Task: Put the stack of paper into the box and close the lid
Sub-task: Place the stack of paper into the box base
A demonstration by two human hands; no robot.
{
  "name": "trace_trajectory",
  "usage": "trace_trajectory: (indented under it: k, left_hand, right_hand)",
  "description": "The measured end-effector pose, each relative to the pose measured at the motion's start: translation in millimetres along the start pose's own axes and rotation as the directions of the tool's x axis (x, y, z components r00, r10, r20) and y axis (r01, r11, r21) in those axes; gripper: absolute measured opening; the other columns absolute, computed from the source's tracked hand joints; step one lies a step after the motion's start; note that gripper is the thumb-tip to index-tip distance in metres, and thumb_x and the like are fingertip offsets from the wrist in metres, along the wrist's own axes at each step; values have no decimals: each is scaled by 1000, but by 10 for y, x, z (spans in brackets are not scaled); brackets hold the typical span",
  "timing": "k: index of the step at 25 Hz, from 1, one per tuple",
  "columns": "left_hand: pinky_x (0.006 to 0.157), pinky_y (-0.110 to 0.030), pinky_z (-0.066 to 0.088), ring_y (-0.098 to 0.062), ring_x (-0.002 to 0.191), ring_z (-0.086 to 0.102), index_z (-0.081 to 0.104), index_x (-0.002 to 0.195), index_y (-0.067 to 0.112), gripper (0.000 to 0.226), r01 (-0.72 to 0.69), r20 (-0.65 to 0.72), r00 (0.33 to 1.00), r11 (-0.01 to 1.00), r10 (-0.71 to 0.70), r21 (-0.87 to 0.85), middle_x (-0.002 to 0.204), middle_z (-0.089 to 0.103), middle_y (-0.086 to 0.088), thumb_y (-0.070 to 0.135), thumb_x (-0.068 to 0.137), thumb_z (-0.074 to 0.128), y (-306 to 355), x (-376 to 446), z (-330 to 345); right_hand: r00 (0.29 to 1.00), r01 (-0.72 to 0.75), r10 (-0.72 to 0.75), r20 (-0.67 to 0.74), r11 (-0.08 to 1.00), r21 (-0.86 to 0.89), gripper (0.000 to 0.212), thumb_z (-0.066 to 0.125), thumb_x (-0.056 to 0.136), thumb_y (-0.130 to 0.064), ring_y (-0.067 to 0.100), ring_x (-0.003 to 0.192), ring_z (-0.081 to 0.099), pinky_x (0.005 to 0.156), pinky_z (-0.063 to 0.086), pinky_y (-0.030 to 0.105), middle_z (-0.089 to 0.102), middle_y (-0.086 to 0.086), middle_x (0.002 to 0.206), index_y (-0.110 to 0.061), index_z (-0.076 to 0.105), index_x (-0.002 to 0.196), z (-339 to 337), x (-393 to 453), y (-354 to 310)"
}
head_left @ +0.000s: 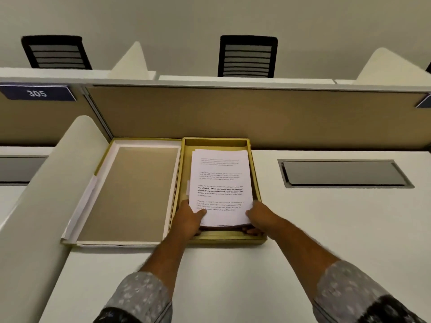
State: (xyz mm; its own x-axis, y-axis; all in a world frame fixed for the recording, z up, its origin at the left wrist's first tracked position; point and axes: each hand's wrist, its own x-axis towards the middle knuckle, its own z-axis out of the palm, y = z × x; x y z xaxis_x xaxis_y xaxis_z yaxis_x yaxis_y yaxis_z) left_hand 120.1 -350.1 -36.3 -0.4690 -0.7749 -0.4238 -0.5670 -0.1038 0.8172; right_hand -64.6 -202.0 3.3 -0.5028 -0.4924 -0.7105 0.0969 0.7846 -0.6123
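Gold-edged lid (pixel 130 194) lies open on your left, then your left hand (pixel 189 220) and right hand (pixel 261 217) pinch the near corners of the paper stack (pixel 221 183) inside the box (pixel 255 178); loose sheets probably fan and slip, so support underneath.

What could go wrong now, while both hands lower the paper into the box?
1. The paper sits a little askew and its sheets look fanned at the left edge; some may catch on the box wall and bend.
2. The left hand and right hand have fingers under the near edge, so pulling them out may shift the sheets.
3. The lid lies open on the left; if sheets ride up the wall, it may not close flat.
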Motion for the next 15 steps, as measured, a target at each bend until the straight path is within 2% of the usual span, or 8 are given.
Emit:
trace_trajectory:
  k: [3,6,7,8,10,11,13,15]
  left_hand:
    - [77,-45,68,-11,101,64,46,152,27,55,-68,-1,998,997,68,-25,134,62,7,23,101,67,-87,17,45]
    - [92,-49,63,-14,111,63,44,152,30,58,-99,-21,995,995,99,4,131,59,14,19,99,65,-123,2,90]
    - [96,-46,61,-16,116,62,44,153,30,61,-101,-18,995,995,101,12,131,58,15,16,98,66,-125,-8,97]
    - [97,-37,59,-16,118,60,43,153,29,63,-104,-13,994,994,104,23,130,58,16,14,97,67,-120,-11,94]
    - [84,-13,50,-10,115,59,40,155,29,71,-121,0,993,991,121,49,130,57,19,9,94,70,-115,-5,76]
    - [75,-5,47,-5,112,60,37,156,31,76,-131,13,991,990,131,53,130,58,20,7,92,71,-121,-3,60]
    - [71,-3,47,1,111,59,31,157,36,86,-136,43,990,990,134,35,130,58,23,4,89,72,-127,-10,29]
    - [80,-8,45,4,114,57,30,157,39,91,-133,61,990,991,131,24,128,58,30,3,86,73,-139,-6,13]
  right_hand:
    - [998,15,-18,-52,998,-54,42,38,109,-16,31,88,78,79,68,46,58,0,101,-16,41,151,55,145,61]
    - [992,51,-68,-106,987,-155,51,39,105,-16,28,71,78,60,68,36,59,0,99,-22,33,156,72,196,76]
    - [990,65,-87,-115,981,-184,56,39,105,-17,26,65,77,54,65,32,59,-1,95,-26,29,159,82,192,78]
    - [988,81,-105,-117,977,-197,60,39,104,-18,24,62,76,50,63,29,60,-1,93,-30,25,161,90,185,78]
    - [985,107,-132,-114,973,-205,67,39,103,-18,25,61,77,50,63,29,60,0,96,-35,17,164,83,192,86]
    - [984,110,-137,-112,970,-215,69,39,104,-17,26,63,78,52,65,31,60,1,99,-37,15,165,75,200,90]
    - [986,105,-132,-101,965,-242,70,40,105,-17,27,67,79,57,67,35,62,7,110,-36,11,165,58,204,82]
    - [989,101,-125,-79,963,-250,70,40,107,-16,27,69,79,63,69,37,62,12,124,-34,9,167,42,190,66]
